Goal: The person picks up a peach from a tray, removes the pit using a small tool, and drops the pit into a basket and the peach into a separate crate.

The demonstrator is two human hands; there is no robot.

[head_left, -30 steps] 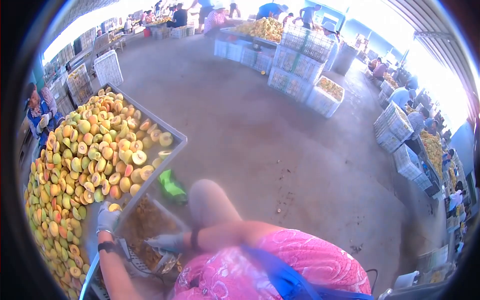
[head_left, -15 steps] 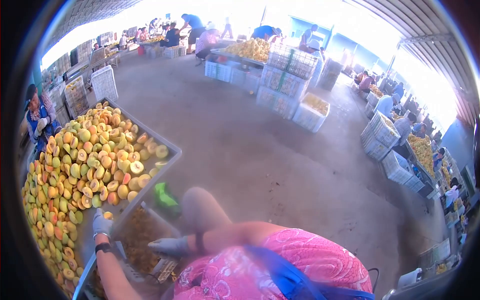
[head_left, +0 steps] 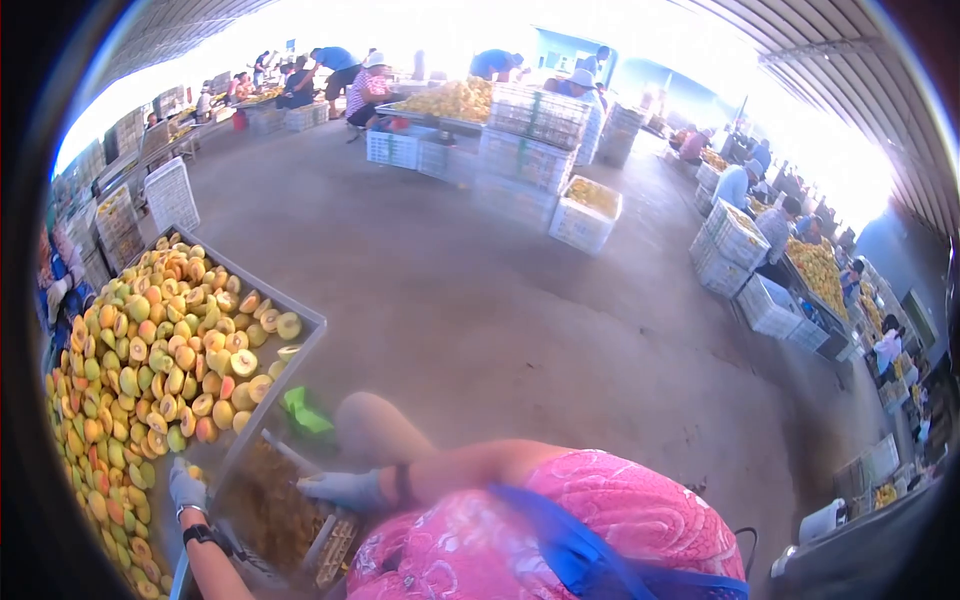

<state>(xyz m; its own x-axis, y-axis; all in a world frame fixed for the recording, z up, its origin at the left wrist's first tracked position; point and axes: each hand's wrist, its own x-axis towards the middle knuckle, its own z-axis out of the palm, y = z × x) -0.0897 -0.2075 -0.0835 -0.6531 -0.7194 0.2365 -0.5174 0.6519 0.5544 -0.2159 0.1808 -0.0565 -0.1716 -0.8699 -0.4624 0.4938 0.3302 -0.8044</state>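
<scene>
Halved yellow peaches (head_left: 150,350), many with the pit side showing, lie heaped on a metal-rimmed table (head_left: 290,365) at my left. My left hand (head_left: 187,487), in a pale glove, is at the table's near edge, closed around a peach half (head_left: 195,472) that shows only partly. Over a crate of brown pieces (head_left: 275,500) is my gloved right hand (head_left: 345,490), apart from the left. Its fingers point left and are pressed together; whatever they hold, if anything, is too small to make out.
A green scrap (head_left: 305,412) lies on the floor beside the table corner. White crates (head_left: 525,155) stand stacked ahead, with a fruit-filled crate (head_left: 585,215) next to them. Other people work at fruit tables farther off; one person (head_left: 60,280) is across the heap at left.
The view has shifted, so the table and crates appear farther left. My left hand has turned slightly and sits lower in view. My right hand stays over the crate.
</scene>
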